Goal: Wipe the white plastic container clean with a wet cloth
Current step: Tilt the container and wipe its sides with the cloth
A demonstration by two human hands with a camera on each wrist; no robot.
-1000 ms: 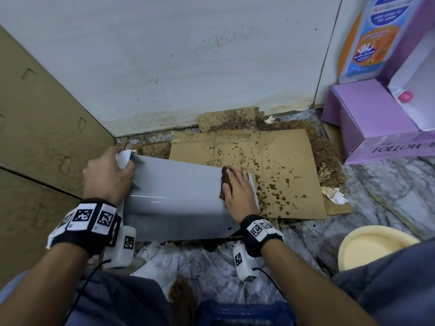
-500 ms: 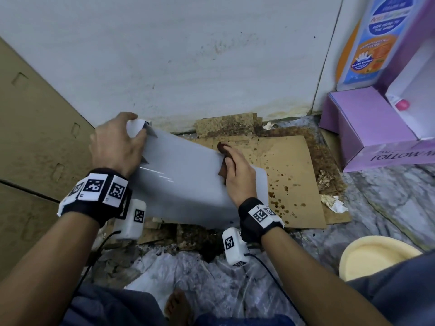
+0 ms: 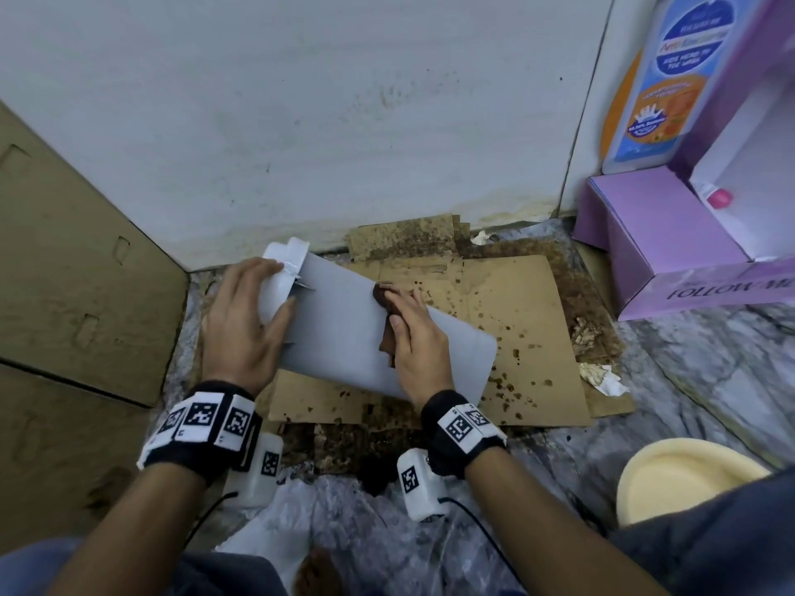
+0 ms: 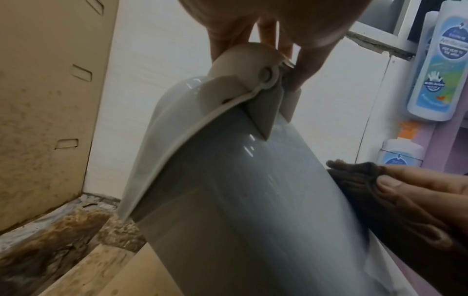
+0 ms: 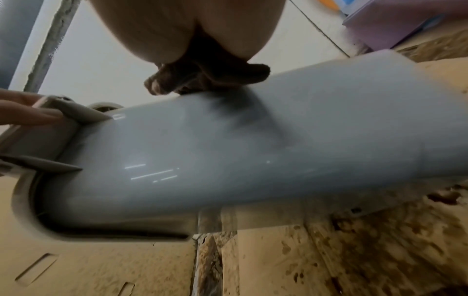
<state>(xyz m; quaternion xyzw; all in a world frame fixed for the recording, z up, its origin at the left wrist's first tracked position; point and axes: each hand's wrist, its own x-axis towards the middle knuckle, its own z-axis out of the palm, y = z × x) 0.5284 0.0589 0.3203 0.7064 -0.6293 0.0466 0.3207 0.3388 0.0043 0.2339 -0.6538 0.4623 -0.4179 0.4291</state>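
Observation:
The white plastic container (image 3: pixel 344 337) lies on its side, slanting from its lid end near the wall down to the right over the stained cardboard (image 3: pixel 529 337). My left hand (image 3: pixel 245 324) grips the lid end, fingers curled over the white cap (image 4: pixel 240 60). My right hand (image 3: pixel 417 342) presses a dark brown cloth (image 3: pixel 385 294) flat against the container's upper side, mid-body. The left wrist view shows the cloth (image 4: pixel 359 176) under my right fingers (image 4: pixel 418 192) on the glossy wall (image 4: pixel 240 200). In the right wrist view the cloth (image 5: pixel 202 80) bunches below my palm on the container (image 5: pixel 253 150).
A cardboard box (image 3: pixel 64 273) stands at the left and a tiled wall behind. A purple box (image 3: pixel 671 251) and a blue-labelled bottle (image 3: pixel 662 79) stand at the right. A pale yellow bowl (image 3: pixel 684 479) sits near my right knee. Crumpled paper (image 3: pixel 602 376) lies by the cardboard.
The container has swung from level to slanted, its lid end carried up toward the wall by my left hand. My right hand and the cloth have stayed on its mid-body.

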